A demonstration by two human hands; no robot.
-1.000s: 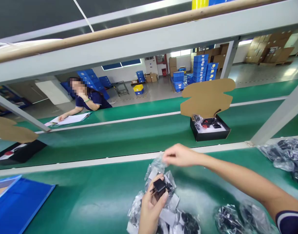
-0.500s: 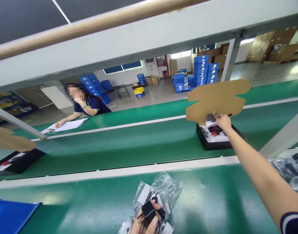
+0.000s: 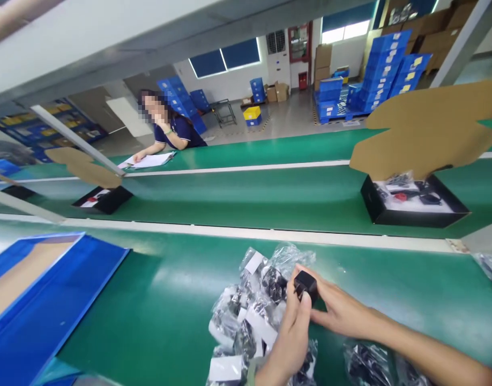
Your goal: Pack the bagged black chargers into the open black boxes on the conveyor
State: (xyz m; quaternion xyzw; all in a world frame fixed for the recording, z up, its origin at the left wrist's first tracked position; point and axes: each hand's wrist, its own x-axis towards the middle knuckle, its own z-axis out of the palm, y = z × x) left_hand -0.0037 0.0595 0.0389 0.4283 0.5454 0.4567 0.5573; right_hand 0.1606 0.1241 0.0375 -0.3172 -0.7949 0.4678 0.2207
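Observation:
A small black power adapter (image 3: 305, 284) is between my two hands above the near green bench. My left hand (image 3: 288, 335) is closed on it, thumb along the near side. My right hand (image 3: 334, 303) has come in from the right, its fingers curled round the adapter's far and right sides; part of its grip is hidden. Beneath and left of my hands lies a heap of clear plastic bags (image 3: 246, 321) with white labels and black cables. Across the bench ledge, an open black box (image 3: 415, 217) with a raised brown cardboard lid (image 3: 423, 131) holds bagged parts and something red.
A blue bin (image 3: 85, 284) stands at the left. More bagged parts (image 3: 369, 364) lie at the lower right. Another open black box (image 3: 109, 201) is further left on the belt (image 3: 238, 198). A person (image 3: 177, 128) leans over papers on the far side. A beam crosses overhead.
My right hand has left the box at the right and joined my left hand at the adapter. A bagged item stays in that box. My view has shifted left and down.

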